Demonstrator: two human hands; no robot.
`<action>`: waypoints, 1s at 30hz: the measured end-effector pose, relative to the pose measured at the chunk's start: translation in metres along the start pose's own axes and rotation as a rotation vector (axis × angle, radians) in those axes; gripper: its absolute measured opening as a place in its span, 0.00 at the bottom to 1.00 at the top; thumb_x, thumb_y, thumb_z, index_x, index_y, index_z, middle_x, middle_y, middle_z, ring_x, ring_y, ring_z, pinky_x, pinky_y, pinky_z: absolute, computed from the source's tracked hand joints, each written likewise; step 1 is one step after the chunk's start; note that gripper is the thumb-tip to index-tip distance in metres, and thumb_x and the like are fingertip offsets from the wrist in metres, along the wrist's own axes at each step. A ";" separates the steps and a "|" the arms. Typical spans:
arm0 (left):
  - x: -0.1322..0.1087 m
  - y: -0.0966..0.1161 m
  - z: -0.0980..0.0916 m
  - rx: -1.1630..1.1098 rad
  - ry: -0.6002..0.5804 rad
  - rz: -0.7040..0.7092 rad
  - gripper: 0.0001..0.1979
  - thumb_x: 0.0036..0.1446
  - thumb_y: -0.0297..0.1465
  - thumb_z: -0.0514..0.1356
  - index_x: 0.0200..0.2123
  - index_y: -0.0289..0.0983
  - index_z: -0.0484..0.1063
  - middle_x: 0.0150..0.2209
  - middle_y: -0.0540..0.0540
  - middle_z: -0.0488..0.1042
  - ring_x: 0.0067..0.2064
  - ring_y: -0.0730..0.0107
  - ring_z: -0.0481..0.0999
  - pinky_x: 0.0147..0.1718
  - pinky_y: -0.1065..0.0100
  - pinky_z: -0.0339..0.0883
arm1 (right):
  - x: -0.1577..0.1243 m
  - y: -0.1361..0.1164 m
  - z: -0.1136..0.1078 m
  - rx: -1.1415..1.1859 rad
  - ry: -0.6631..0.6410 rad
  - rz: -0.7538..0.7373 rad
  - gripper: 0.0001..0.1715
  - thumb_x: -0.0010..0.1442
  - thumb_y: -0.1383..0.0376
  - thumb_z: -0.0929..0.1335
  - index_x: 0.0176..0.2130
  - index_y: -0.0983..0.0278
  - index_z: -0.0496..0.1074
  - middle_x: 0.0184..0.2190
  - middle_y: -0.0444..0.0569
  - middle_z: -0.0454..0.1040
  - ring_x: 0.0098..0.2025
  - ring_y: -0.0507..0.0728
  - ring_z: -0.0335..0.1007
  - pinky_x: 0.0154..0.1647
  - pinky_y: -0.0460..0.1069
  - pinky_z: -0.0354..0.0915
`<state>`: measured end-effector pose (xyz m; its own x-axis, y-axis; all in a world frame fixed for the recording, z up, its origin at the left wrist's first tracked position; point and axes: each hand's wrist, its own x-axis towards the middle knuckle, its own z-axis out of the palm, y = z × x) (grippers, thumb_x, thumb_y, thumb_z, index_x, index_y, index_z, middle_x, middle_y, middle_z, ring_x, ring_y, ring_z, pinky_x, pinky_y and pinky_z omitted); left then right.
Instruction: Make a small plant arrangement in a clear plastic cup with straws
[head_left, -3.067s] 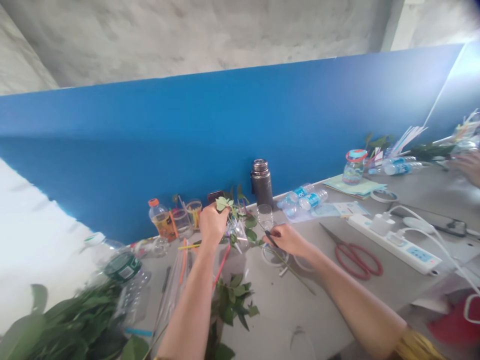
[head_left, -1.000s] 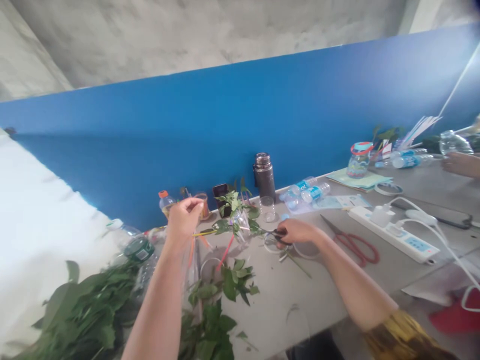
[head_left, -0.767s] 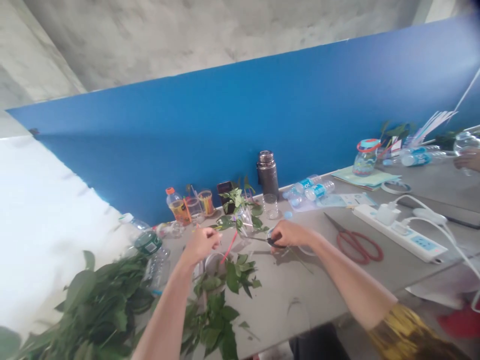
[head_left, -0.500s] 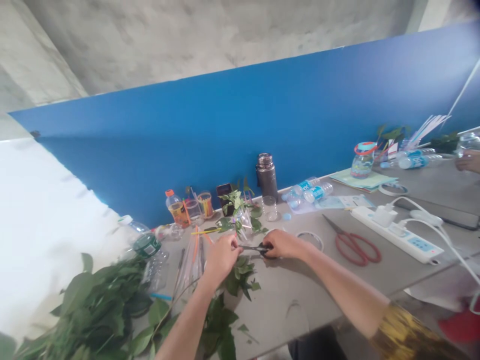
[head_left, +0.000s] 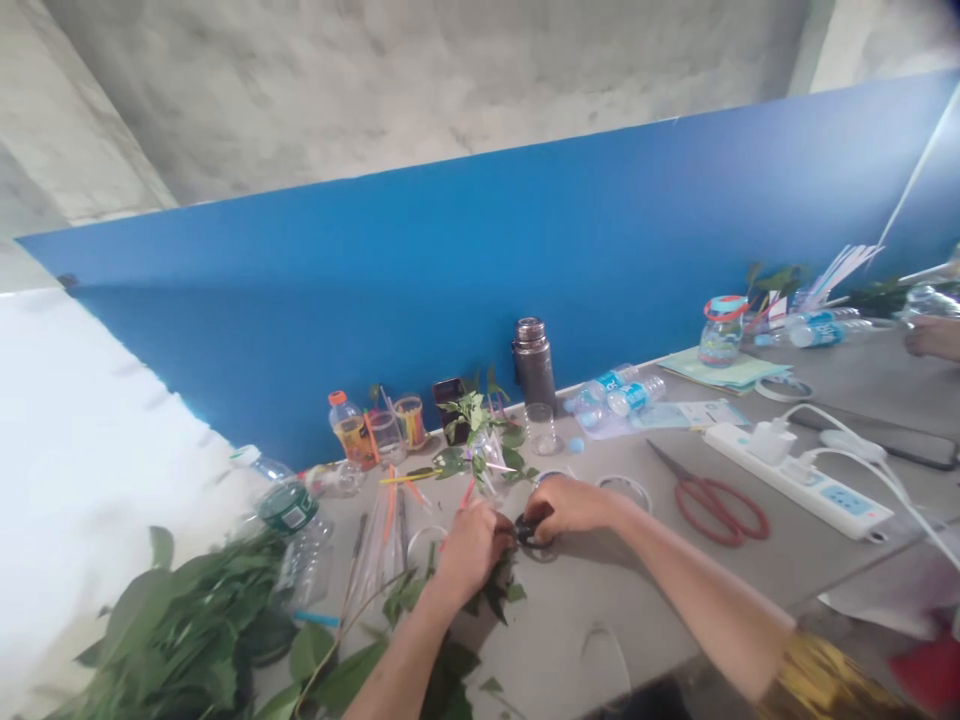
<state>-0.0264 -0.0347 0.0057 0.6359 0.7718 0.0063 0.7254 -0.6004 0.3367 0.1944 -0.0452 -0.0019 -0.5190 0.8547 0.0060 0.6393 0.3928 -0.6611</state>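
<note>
My left hand [head_left: 469,548] is curled over a leafy sprig [head_left: 501,592] that lies on the grey table [head_left: 600,590], fingers closed on its top. Just to its right, my right hand [head_left: 568,505] grips the black handles of small scissors [head_left: 525,528], whose blades point at the left hand's fingers. The two hands nearly touch. Behind them stands a clear cup holding green stems and coloured sticks [head_left: 484,455].
Red-handled scissors [head_left: 721,502] and a white power strip [head_left: 802,478] lie to the right. A dark thermos [head_left: 532,362], water bottles [head_left: 616,392] and an orange-capped bottle [head_left: 346,428] line the blue partition. A heap of leaves [head_left: 172,630] fills the near left. Another person's hand [head_left: 930,336] is far right.
My left hand came down from the cup to the sprig on the table. My right hand brought the small scissors toward me, up against the left hand.
</note>
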 end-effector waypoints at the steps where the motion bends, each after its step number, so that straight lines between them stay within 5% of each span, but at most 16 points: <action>1: 0.000 -0.002 0.002 -0.004 0.012 -0.004 0.11 0.57 0.28 0.58 0.32 0.38 0.82 0.37 0.42 0.77 0.46 0.57 0.73 0.53 0.58 0.61 | -0.001 0.002 -0.002 0.057 -0.014 0.007 0.12 0.50 0.60 0.74 0.35 0.63 0.83 0.26 0.42 0.77 0.28 0.52 0.70 0.27 0.44 0.56; 8: -0.005 -0.007 0.003 -0.053 0.034 -0.034 0.09 0.53 0.30 0.63 0.37 0.39 0.82 0.42 0.42 0.79 0.49 0.55 0.75 0.50 0.61 0.64 | 0.002 0.016 -0.007 0.087 0.249 0.168 0.11 0.56 0.64 0.70 0.33 0.66 0.82 0.26 0.47 0.79 0.28 0.53 0.71 0.28 0.45 0.59; 11: -0.001 -0.018 -0.005 -0.187 0.111 -0.154 0.12 0.55 0.33 0.63 0.41 0.37 0.82 0.44 0.40 0.80 0.49 0.54 0.77 0.50 0.62 0.66 | 0.006 0.014 -0.016 -0.053 0.337 0.340 0.11 0.59 0.62 0.69 0.33 0.64 0.82 0.31 0.49 0.81 0.32 0.55 0.74 0.31 0.46 0.60; 15: 0.013 -0.036 -0.014 -0.199 0.228 -0.329 0.10 0.55 0.32 0.64 0.40 0.34 0.80 0.42 0.38 0.82 0.45 0.57 0.79 0.46 0.63 0.67 | 0.020 0.000 -0.024 -0.324 0.294 0.497 0.12 0.61 0.58 0.69 0.36 0.60 0.82 0.39 0.51 0.83 0.42 0.60 0.77 0.37 0.48 0.63; 19: 0.019 -0.038 -0.020 -0.184 0.213 -0.382 0.07 0.57 0.31 0.63 0.33 0.34 0.79 0.38 0.38 0.82 0.42 0.58 0.79 0.42 0.64 0.65 | 0.043 -0.010 -0.019 -0.452 0.238 0.536 0.15 0.59 0.57 0.71 0.42 0.62 0.81 0.48 0.58 0.81 0.50 0.67 0.76 0.43 0.52 0.67; 24: -0.001 -0.031 -0.028 -0.191 0.164 -0.352 0.10 0.59 0.33 0.60 0.30 0.36 0.78 0.33 0.43 0.81 0.38 0.60 0.78 0.37 0.66 0.62 | 0.051 -0.004 -0.015 -0.450 0.180 0.588 0.20 0.56 0.66 0.71 0.49 0.66 0.79 0.47 0.63 0.80 0.50 0.69 0.77 0.42 0.53 0.68; 30: -0.017 -0.045 -0.053 -0.067 0.117 -0.436 0.14 0.60 0.35 0.58 0.23 0.37 0.73 0.26 0.46 0.76 0.32 0.64 0.74 0.30 0.67 0.55 | 0.037 0.002 -0.018 -0.408 0.162 0.622 0.15 0.58 0.59 0.70 0.42 0.64 0.80 0.46 0.58 0.81 0.49 0.67 0.77 0.41 0.51 0.66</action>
<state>-0.0838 -0.0092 0.0401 0.2376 0.9703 -0.0444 0.8976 -0.2019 0.3918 0.1861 -0.0066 0.0107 0.0755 0.9864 -0.1461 0.9623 -0.1105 -0.2486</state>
